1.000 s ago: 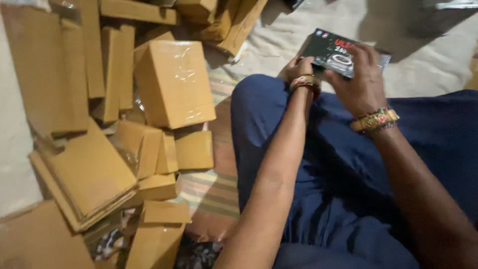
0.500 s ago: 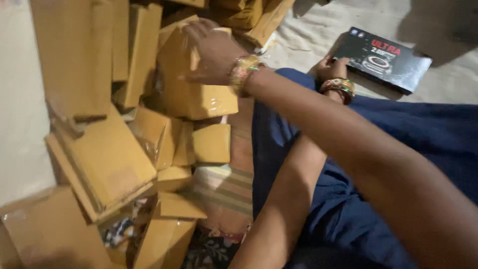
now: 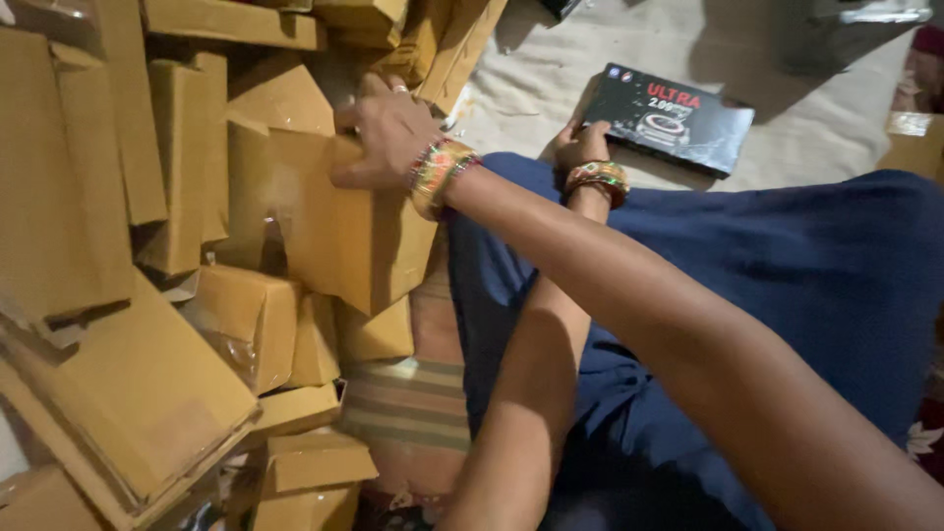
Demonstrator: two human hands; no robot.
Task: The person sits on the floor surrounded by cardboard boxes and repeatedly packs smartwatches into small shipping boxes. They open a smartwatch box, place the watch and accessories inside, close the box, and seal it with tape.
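1. The right hand [image 3: 385, 133] reaches across the body and lies on the upper edge of a large brown cardboard box [image 3: 339, 221], fingers curled over that edge and clamped on it.
2. That cardboard box stands tilted, just beside the person's blue-clad knee [image 3: 511, 246], with its lower corner over a striped mat [image 3: 413, 413].
3. The left hand [image 3: 582, 146] rests beyond the cardboard box, past the knee, touching the near corner of a flat black carton [image 3: 674, 118]; whether its fingers grip the carton or only rest against it cannot be told.
4. The black carton lies flat on the pale floor [image 3: 551, 69], well apart from the cardboard box.
5. A heap of smaller brown packets [image 3: 246, 324] is piled against the far side of the cardboard box and below it.
6. Both wrists carry beaded bangles [image 3: 438, 175].
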